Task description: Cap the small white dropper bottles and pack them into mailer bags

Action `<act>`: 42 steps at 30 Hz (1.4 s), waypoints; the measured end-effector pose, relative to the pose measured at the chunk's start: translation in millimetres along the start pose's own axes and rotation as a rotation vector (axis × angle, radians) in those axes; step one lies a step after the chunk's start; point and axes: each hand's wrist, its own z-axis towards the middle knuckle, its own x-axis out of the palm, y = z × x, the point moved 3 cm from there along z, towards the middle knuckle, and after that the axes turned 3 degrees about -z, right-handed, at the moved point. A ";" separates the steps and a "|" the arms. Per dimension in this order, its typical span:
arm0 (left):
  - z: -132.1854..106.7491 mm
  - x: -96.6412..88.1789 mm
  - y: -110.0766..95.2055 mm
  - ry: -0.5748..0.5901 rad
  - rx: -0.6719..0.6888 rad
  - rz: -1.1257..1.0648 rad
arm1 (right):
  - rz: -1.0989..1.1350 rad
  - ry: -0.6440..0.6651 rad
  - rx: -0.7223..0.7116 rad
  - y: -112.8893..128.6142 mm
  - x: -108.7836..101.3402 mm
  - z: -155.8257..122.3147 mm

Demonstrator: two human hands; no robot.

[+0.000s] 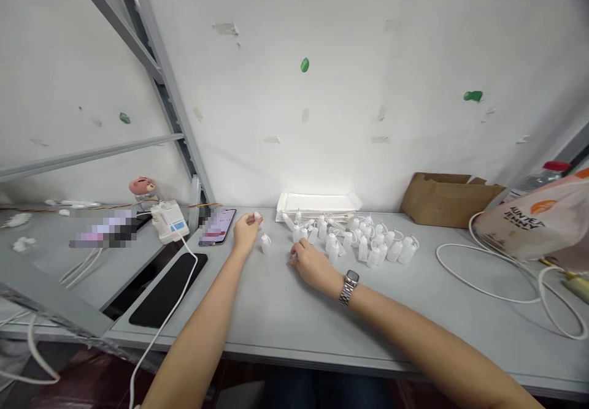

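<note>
A bottle [258, 216] is pinched near its top by the left hand [245, 232], presumably for steadiness; a second bottle [265, 244] is stood near six o'clock. At four, the right hand's [313, 266] grip cannot be told. A cluster [362, 249] is kept at three, apparently within reach.

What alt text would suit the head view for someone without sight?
Left hand pinches a small white item, right hand is beside a cluster of small white plastic bottles on a grey table; a smartphone lies left, a cardboard box right.
</note>
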 end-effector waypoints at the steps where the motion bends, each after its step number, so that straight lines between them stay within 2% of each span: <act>1: -1.2 -1.5 -4.7 -0.029 0.015 -0.018 | -0.016 0.000 0.020 -0.8 1.3 1.2; 5: -10.1 -9.7 -30.2 -0.208 0.098 -0.107 | -0.006 -0.008 0.027 -3.1 4.6 0.4; 7: -19.3 -12.7 -45.9 -0.300 0.188 -0.228 | 0.027 -0.019 0.014 -2.5 4.6 -2.0; 9: -31.0 -10.7 -60.7 -0.295 0.263 -0.341 | 0.094 -0.037 0.002 -1.3 1.9 -4.8; 12: -49.7 1.3 -75.2 -0.174 0.228 -0.421 | 0.301 -0.107 0.008 -1.2 -10.8 -8.3; 14: -61.0 11.8 -80.8 -0.069 0.191 -0.447 | 0.513 -0.159 0.062 -4.7 -22.6 -9.1; 19: -76.4 32.7 -82.1 0.218 -0.002 -0.497 | 1.101 -0.220 0.225 -19.8 -45.7 -4.7; 24: -76.7 37.8 -76.0 0.310 -0.144 -0.504 | 1.391 -0.354 0.283 -32.0 -54.0 -3.3; 27: -77.6 41.3 -71.3 0.370 -0.187 -0.509 | 1.415 -0.412 0.294 -34.8 -54.4 -5.5; 34: -84.0 47.8 -67.2 0.441 -0.212 -0.438 | 1.251 -0.596 0.331 -37.7 -56.7 -10.5; 42: -89.1 49.6 -70.6 0.514 -0.211 -0.434 | 1.022 -0.536 0.248 -27.0 -53.0 -13.2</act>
